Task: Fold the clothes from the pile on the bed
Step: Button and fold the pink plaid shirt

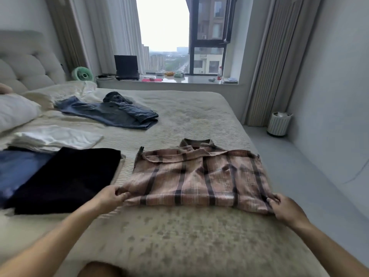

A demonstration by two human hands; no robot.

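A pink plaid shirt (199, 174) lies flat on the bed (179, 236), collar at the far side, sides folded in. My left hand (111, 197) pinches its near left corner. At the near right corner my right hand (283, 208) grips the hem. To the left lie a folded black garment (69, 176), a folded blue one (18, 168) and a folded white one (58, 137). Farther back, blue jeans (107, 113) lie spread out with a dark crumpled garment (114, 96) on top.
Pillows (16, 110) and a padded headboard (28, 64) are at the far left. A window ledge (169, 79) behind the bed holds a laptop, a green fan and small items. A white bin (278, 123) stands on the floor to the right.
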